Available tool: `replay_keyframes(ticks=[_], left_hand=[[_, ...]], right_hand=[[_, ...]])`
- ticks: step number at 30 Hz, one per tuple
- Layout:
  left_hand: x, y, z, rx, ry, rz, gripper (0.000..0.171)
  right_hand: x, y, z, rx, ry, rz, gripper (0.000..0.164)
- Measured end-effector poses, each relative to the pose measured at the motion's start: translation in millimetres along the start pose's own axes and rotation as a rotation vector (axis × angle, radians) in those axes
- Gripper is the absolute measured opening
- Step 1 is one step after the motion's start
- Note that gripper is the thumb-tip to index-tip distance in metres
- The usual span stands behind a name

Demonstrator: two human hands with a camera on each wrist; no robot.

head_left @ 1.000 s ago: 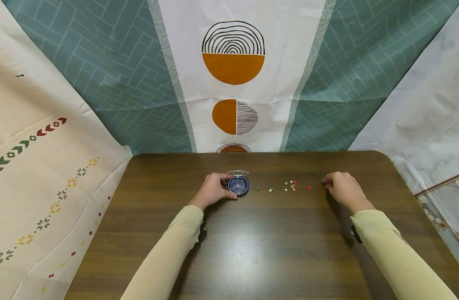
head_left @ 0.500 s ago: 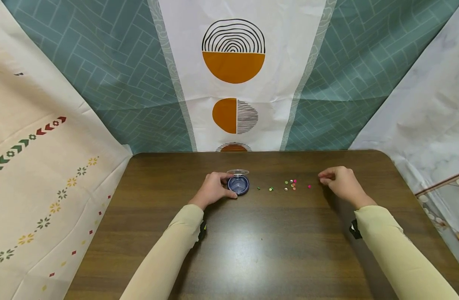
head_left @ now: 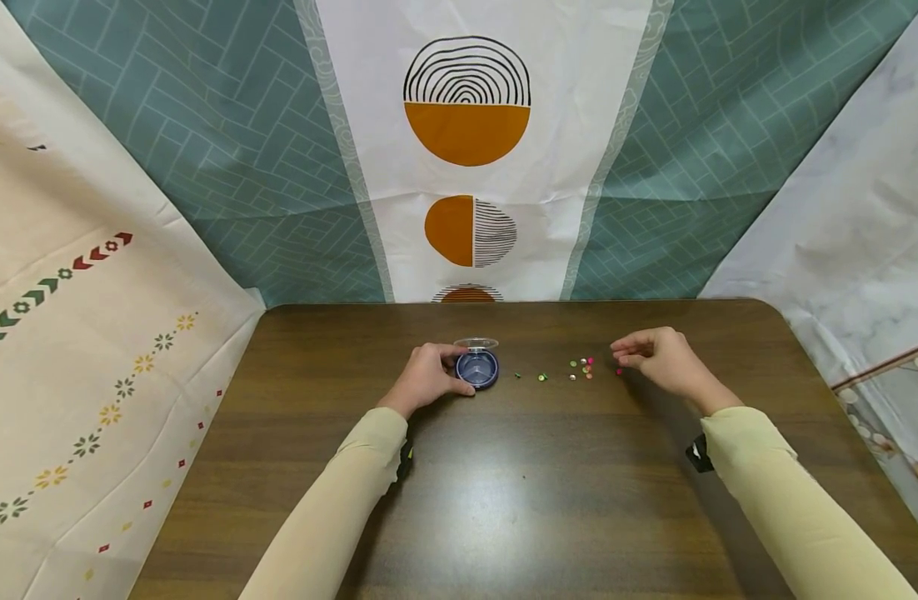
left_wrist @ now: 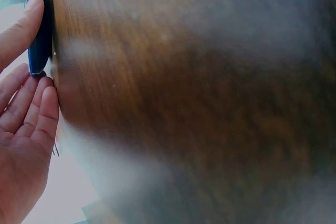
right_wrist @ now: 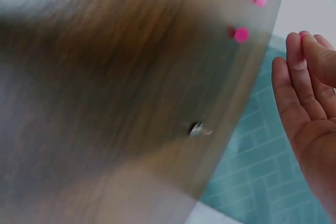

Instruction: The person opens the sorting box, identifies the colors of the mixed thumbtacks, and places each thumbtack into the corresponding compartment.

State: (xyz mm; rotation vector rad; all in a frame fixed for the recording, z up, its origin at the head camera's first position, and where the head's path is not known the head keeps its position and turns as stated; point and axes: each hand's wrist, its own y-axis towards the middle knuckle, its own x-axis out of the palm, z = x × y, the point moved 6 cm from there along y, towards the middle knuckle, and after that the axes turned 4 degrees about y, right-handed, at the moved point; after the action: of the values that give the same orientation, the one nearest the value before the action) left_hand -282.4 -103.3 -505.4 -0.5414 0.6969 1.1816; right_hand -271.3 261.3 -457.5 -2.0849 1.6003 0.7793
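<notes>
My left hand holds a small round blue case on the table, thumb at its near side and fingers at its back. The case's clear lid stands raised. In the left wrist view the blue case appears edge-on beside the thumb. My right hand is above the table to the right, thumb and fingertips together. In the right wrist view a speck of a small pink piece shows between the fingertips; most of it is hidden. Below lies a round pink piece.
Several tiny coloured pieces lie between the hands, with a few green ones closer to the case. A small dark, silvery piece lies on the wooden table. Patterned cloth hangs behind the table.
My right hand has lifted from the table and moved left, to above the lone pink piece. The left hand and the case have stayed in place.
</notes>
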Motion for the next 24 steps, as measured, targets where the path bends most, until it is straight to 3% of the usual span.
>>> replay_keyframes(ticks=[6,12,19,24], left_hand=[[-3.2,-0.8,-0.3,-0.004,0.002,0.000,0.067],[-5.5,-2.3,-1.4,-0.007,0.009,-0.005,0.067],[-5.7,-2.3,1.5,0.000,0.016,0.003,0.066],[-2.1,-2.3,4.9,0.002,-0.009,-0.017,0.066]], right_hand=[[15,11,-26,-0.042,0.014,-0.001,0.018],[44,25,-59,-0.097,0.061,-0.022,0.016],[80,38,-96,-0.258,-0.044,-0.036,0.019],[104,44,-109,-0.327,-0.066,-0.081,0.020]])
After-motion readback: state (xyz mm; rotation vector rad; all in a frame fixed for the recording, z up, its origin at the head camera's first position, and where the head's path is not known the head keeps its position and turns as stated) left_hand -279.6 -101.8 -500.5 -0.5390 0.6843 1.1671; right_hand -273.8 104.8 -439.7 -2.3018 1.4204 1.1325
